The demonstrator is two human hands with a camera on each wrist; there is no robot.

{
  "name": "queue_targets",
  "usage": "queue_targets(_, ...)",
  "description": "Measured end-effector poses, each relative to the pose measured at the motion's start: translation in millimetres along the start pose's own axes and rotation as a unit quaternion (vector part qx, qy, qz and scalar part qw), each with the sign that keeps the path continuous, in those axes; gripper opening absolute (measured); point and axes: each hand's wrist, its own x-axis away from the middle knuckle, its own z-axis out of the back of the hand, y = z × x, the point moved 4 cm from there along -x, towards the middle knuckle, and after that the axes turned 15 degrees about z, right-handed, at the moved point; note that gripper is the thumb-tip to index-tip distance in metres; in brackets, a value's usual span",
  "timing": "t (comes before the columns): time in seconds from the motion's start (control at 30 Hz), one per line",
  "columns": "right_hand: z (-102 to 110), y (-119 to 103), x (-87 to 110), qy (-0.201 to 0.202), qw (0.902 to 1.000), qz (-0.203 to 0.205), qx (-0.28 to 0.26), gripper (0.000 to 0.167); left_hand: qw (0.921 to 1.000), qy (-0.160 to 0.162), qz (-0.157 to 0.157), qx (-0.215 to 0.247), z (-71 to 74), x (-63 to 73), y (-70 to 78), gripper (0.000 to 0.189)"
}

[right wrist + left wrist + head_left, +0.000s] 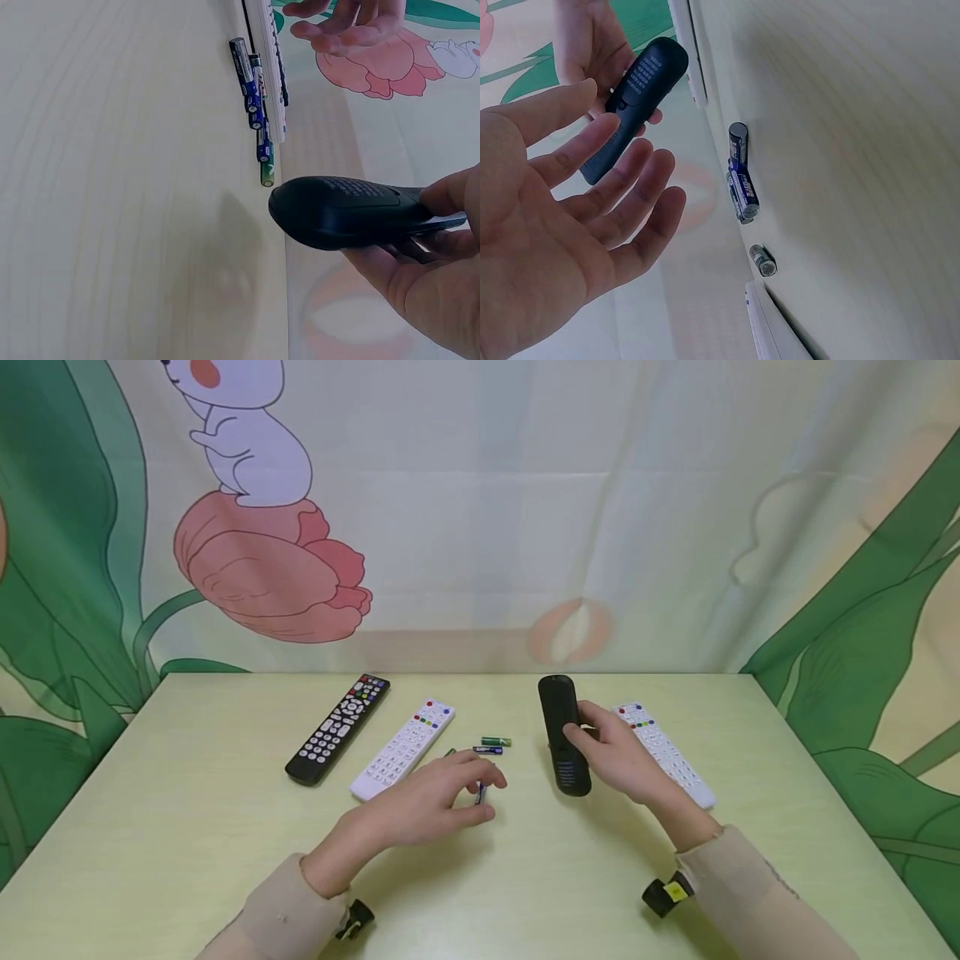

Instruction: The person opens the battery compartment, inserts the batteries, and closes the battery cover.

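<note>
My right hand (617, 758) grips a black remote control (558, 703) above the table, its back with printed text facing up and the thumb lying on it. That remote's rounded end (307, 210) points toward the batteries in the right wrist view. The left hand (431, 797) hovers with loosely bent, spread fingers and holds nothing. Beneath and beyond it lie several AA-size batteries, among them a green battery (497, 742) and a blue battery (487, 750); the fingers partly cover others. In the left wrist view, a blue battery (743, 191) lies against another one.
Left of the batteries lies a white remote (405, 750), with a black remote (337, 731) farther left, buttons up. Another white remote (667, 756) lies partly behind the right forearm. A printed curtain (465, 543) hangs along the back edge of the table (555, 885).
</note>
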Motion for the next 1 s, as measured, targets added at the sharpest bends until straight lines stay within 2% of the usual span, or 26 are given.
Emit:
queue_targets(0.3, 0, -5, 0.1, 0.017, 0.9997, -0.010, 0.016, 0.026, 1.0000, -0.005, 0.005, 0.001, 0.2, 1.1, -0.6, 0.029)
queue_targets(0.6, -3, -11, 0.5, 0.025, 0.9991, 0.010, 0.034, 0.022, 1.0000, -0.001, 0.002, 0.005, -0.2, 1.8, 0.3, 0.030)
queue_targets(0.83, -7, -15, 2.9, 0.025, 0.9994, -0.021, -0.011, 0.028, 1.0000, -0.001, 0.003, 0.007, -1.8, 0.6, 1.2, 0.031)
queue_targets(1.0, -9, -20, 2.7, 0.026, 0.9983, -0.015, -0.050, 0.031, 0.9999, -0.003, 0.005, 0.010, -2.4, -0.8, 1.6, 0.031)
